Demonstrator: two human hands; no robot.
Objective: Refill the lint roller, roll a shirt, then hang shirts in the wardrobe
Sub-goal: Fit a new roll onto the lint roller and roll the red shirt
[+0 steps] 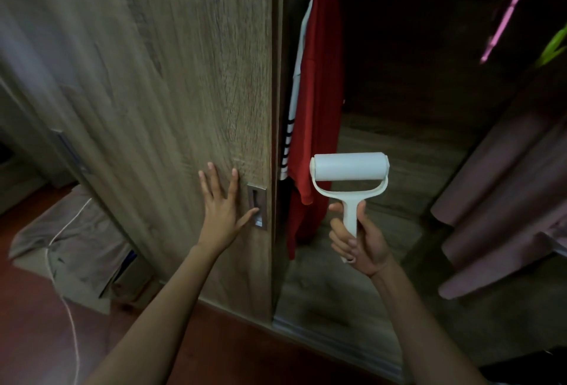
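Gripping the lint roller (349, 169) by its narrow handle in the right hand (359, 240), with fingers curled round the stem and thumb wrapped across the front, drum uppermost and roughly level, just in front of the open side of the wardrobe (399, 154). Pressing the left hand (222, 209) flat against the sliding door (153, 77), with fingers straight and spread and the thumb tip at the recessed pull (257, 206). Judging by looks alone: light, hollow white plastic, stiff in frame and handle, easy to carry and steer one-handed. Appears smooth and pale on the drum, probably sticky paper, so best kept off skin, door and hanging cloth until wanted; best held as now, low on the handle, never by the drum. Cannot tell fresh refill from old. Sits near a red shirt (319, 77) and a striped shirt (288, 139) behind it, both hanging at the left edge of the opening, seemingly not touching either. Expecting the shirts to handle the opposite way: soft, limp, light, apt to swing and bunch under the roller; better taken at the shoulders than at the hem, and pulled taut with the free hand while rolling.
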